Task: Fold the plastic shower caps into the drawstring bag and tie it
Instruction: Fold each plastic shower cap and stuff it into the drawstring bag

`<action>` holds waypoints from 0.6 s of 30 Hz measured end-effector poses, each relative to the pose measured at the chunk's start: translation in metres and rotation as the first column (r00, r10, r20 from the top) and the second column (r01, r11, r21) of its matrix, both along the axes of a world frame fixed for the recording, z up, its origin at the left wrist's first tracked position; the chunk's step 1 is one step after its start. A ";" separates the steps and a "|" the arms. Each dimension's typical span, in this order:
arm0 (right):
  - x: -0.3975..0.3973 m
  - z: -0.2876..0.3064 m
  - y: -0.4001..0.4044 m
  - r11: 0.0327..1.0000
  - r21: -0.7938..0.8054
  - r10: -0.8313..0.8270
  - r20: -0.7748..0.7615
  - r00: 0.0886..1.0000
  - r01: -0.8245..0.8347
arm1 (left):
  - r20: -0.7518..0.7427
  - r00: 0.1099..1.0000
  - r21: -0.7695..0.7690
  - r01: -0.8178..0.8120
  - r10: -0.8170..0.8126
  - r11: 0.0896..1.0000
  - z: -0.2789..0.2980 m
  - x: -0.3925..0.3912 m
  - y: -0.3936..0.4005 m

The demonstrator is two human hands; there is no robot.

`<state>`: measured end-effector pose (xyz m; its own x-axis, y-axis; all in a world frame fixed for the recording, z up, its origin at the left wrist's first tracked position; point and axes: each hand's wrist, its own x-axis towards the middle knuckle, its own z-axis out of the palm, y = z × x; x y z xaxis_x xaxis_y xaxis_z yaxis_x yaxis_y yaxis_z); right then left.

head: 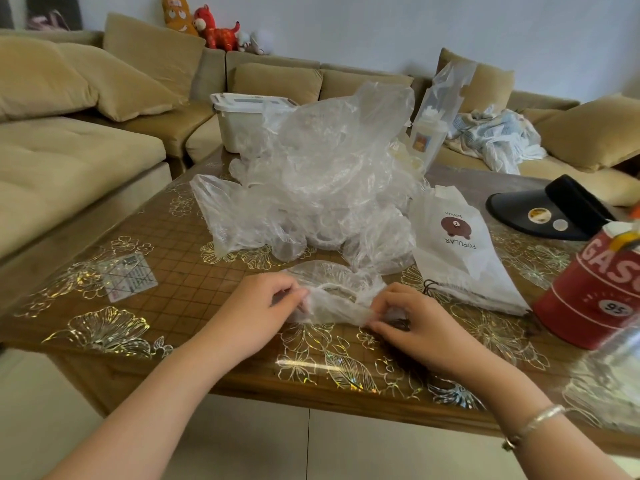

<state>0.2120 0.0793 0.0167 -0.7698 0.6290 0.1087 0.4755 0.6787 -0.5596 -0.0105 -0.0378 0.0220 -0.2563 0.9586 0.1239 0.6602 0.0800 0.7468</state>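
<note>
Head view, lower centre: left hand [266, 306] pinches one end of a shower cap [334, 306], right hand [408, 320] pinches the other, its long axis running left-right between them. Right of it, nearer the right hand, lies the drawstring bag [457, 251].

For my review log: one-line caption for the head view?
Both hands, left hand and right hand, pinch a shower cap beside the drawstring bag.
</note>
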 end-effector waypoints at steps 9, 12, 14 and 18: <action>-0.009 0.001 0.003 0.973 -0.180 -0.169 -0.118 0.978 0.147 | -0.002 0.986 0.024 -0.166 0.166 0.986 -0.005 0.007 0.004; -0.022 -0.002 0.002 0.963 -0.132 -0.252 -0.117 0.961 0.236 | -0.156 0.954 0.060 -0.248 0.254 0.967 -0.007 0.010 0.009; -0.030 -0.006 0.004 0.948 -0.077 -0.316 -0.120 0.941 0.308 | -0.241 0.927 0.081 -0.277 0.289 0.957 -0.006 0.009 0.015; -0.045 -0.008 0.009 0.908 0.063 -0.405 -0.118 0.907 0.413 | -0.345 0.878 0.091 -0.321 0.332 0.943 -0.005 0.007 0.027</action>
